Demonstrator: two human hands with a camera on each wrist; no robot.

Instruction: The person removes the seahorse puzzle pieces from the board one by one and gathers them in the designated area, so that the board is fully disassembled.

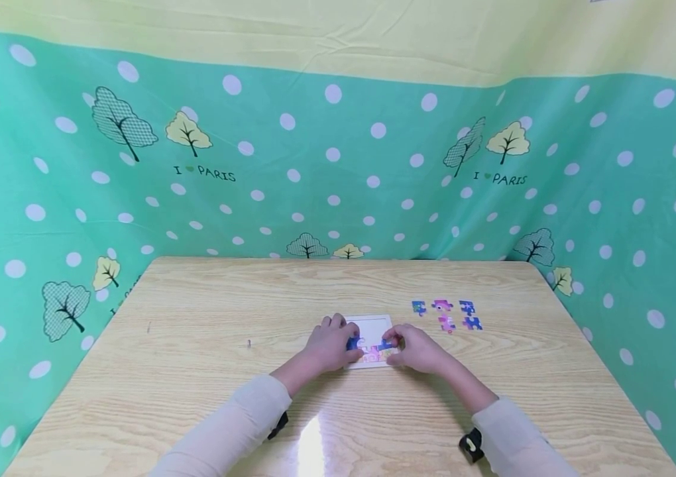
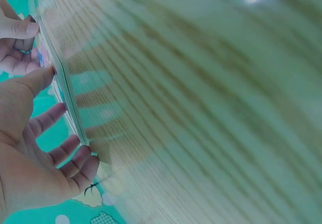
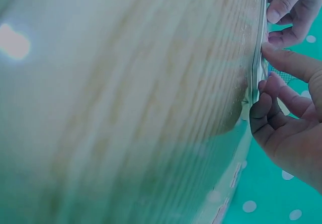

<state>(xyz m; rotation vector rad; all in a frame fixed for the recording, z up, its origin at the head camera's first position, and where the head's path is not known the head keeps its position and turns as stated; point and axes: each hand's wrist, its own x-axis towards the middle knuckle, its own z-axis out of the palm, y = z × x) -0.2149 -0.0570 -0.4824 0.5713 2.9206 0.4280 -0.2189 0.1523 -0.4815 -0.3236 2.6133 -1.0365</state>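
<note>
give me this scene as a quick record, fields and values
surface: wood-grain table
frame: white puzzle frame, between the hands
fitted pieces: colourful, in the frame's near part
loose pieces: five, right of the frame
left hand: touches the frame's left side
right hand: at the frame's right side, grip unclear
backdrop: green polka-dot cloth
</note>
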